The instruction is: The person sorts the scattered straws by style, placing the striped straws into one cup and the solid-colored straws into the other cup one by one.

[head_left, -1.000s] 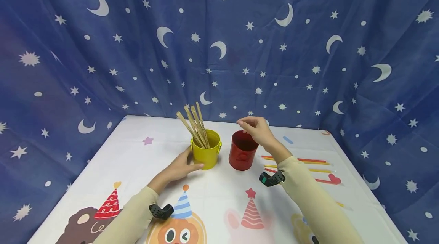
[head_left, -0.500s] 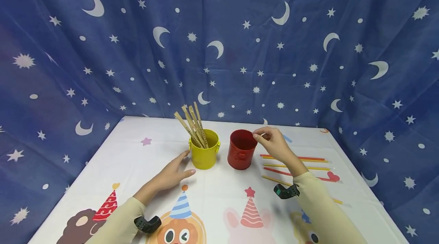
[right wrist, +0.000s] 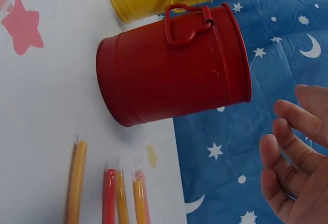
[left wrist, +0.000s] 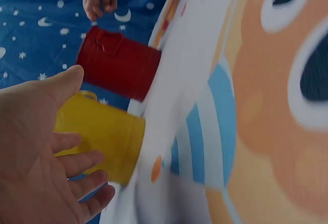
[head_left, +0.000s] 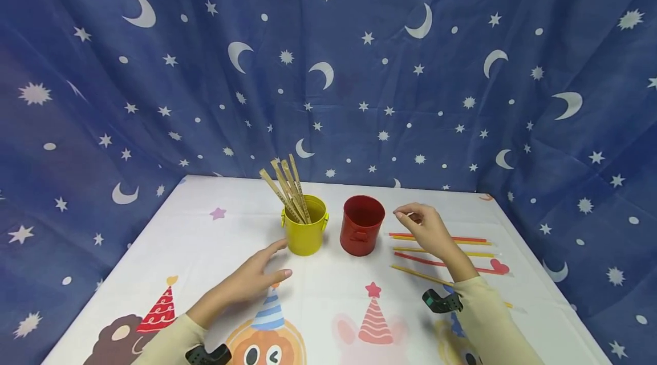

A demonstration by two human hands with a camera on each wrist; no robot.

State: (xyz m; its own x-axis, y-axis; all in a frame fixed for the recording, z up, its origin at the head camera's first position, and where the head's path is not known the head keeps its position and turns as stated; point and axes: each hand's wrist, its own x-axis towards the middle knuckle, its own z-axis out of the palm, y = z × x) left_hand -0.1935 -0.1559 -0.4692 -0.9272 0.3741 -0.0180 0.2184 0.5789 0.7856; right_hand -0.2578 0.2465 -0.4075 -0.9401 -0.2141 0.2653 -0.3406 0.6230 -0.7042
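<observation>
Seeing left hand (head_left: pixel 250 278) loose-fingered near yellow bucket (head_left: pixel 305 238), contact unclear; right hand (head_left: pixel 427 231) relaxed, beside red bucket (head_left: pixel 359 238); narrow gap between buckets.

A plain, pale cream fabric left sleeve (head_left: pixel 171 343) is covering the person's forearm, its surface creasing softly, and a matching pale cream fabric right sleeve (head_left: pixel 498 322) is covering the other; both are ending close to the wrist. A black, rounded left wrist device (head_left: pixel 219 355) is jutting out at its sleeve's end. A similar black right wrist device (head_left: pixel 441 301) is showing a small green patch (head_left: pixel 429 300) (its one spot of colour). Beyond the sleeves, the left hand (head_left: pixel 254 276) and right hand (head_left: pixel 427 232) are showing bare.
</observation>
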